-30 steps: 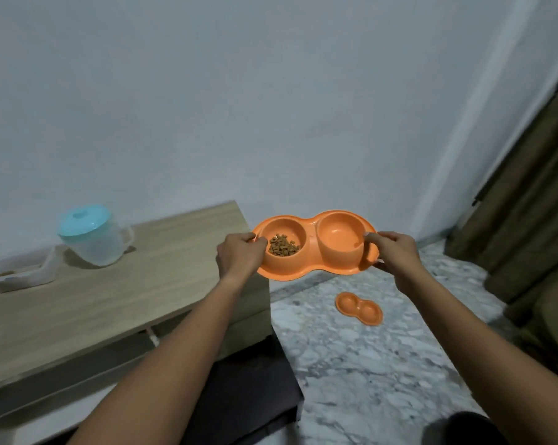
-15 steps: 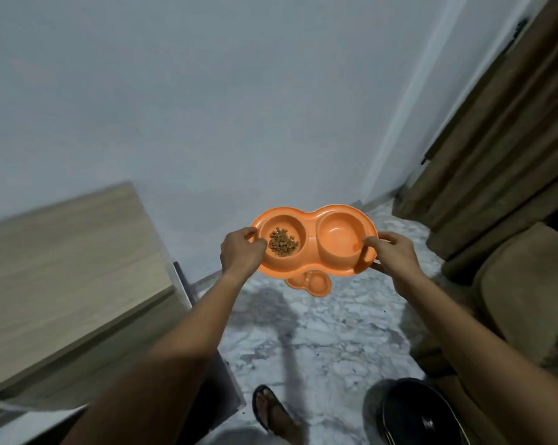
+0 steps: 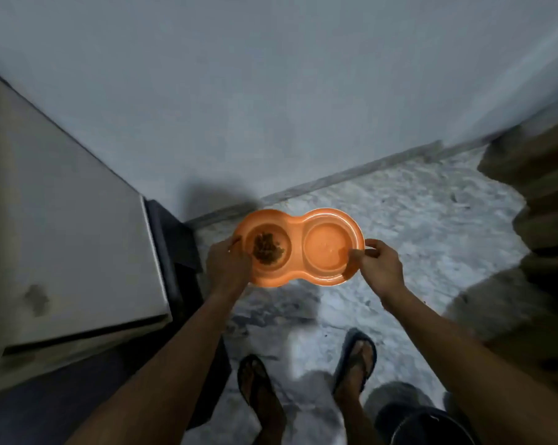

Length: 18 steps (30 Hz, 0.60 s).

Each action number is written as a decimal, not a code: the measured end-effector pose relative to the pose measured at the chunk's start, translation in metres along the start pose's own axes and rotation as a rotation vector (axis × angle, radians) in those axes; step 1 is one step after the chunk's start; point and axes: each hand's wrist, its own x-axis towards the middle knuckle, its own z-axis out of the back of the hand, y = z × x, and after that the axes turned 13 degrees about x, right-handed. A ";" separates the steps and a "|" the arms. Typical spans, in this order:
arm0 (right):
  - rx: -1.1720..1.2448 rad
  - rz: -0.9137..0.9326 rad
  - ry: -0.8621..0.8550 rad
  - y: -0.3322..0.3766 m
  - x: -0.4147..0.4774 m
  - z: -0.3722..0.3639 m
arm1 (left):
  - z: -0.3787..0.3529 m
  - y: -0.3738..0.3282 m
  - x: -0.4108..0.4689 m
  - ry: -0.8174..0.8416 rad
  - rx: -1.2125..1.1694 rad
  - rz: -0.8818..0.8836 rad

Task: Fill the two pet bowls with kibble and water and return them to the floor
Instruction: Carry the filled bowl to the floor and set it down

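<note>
Both forearms reached forward and down, side by side. The left hand (image 3: 227, 268) curled its grip round the left end of the orange double bowl (image 3: 298, 248), next to the kibble (image 3: 267, 248) in the left compartment. The right hand (image 3: 380, 269) pinched the right rim between thumb and fingers. The bowl hung roughly level above the marble floor (image 3: 415, 220), near the table (image 3: 62, 236).

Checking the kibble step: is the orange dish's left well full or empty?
Partly filled: a small kibble pile sits in the left well of the dish, leaving some bottom bare.
</note>
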 end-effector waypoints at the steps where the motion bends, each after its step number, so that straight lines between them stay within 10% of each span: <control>1: -0.025 -0.002 0.022 -0.019 0.029 -0.017 | -0.024 0.021 0.023 -0.003 0.013 0.027; 18: -0.265 -0.047 0.329 -0.319 0.372 -0.259 | -0.311 0.306 0.292 -0.070 0.054 0.370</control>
